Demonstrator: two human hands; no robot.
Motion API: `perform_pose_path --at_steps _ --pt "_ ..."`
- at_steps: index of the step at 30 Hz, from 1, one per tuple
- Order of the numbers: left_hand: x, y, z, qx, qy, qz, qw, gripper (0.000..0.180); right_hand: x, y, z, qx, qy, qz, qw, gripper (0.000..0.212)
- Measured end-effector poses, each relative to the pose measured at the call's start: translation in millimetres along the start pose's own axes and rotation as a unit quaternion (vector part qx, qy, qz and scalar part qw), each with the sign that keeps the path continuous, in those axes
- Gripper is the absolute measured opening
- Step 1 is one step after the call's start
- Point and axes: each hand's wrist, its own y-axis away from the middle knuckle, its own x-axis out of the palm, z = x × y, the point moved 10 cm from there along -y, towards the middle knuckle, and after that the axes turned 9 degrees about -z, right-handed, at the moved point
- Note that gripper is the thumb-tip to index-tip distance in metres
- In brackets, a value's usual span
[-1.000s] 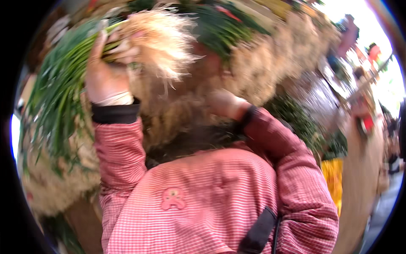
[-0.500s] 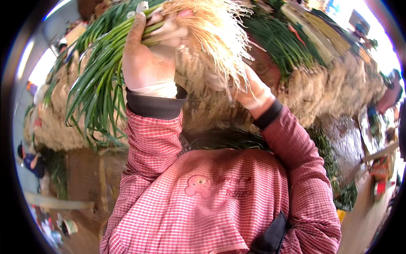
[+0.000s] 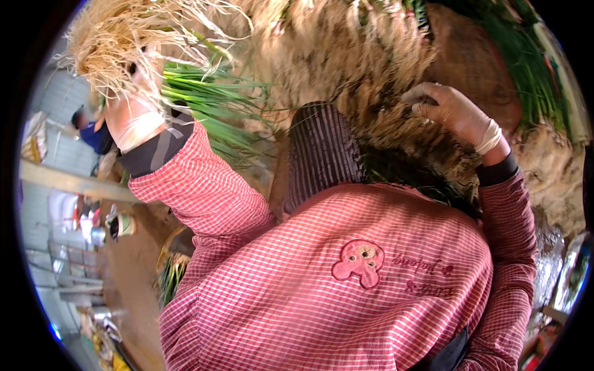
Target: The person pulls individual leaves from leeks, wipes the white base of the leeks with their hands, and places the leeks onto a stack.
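Brown heap (image 3: pixel 346 68) behind; left hand (image 3: pixel 132 111) clasps rooted onions (image 3: pixel 120 40), right hand (image 3: pixel 455 114) half-curled, empty, apart

Brown surface (image 3: pixel 467 68), long green leaves (image 3: pixel 531 68) and matted tan roots (image 3: pixel 346 55) on it

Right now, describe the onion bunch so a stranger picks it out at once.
Find the big pink checked smock, then follow its left sleeve up to the left hand. The onion bunch is there, at the picture's upper left. Unlike the greens lying at upper right, it is in a hand's grip, with a shaggy, pale root tangle.
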Motion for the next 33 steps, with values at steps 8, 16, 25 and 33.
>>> perform_pose_path --at_steps 8,16,25,33 --pt "-17 7 11 0.18 -0.125 -0.14 0.966 0.026 54 -133 118 -0.214 0.144 0.026 0.966 0.057" --pt "-66 2 45 0.123 0.029 -0.27 0.954 0.013 49 -100 137 -0.034 -0.396 0.006 0.917 0.022" --pt "-124 2 42 0.125 0.128 -0.351 0.919 0.018 42 -78 28 -0.108 0.022 0.091 0.99 0.026" --pt "-133 -9 59 0.085 0.122 -0.255 0.955 0.021 32 -74 9 0.007 0.215 0.099 0.972 0.045"
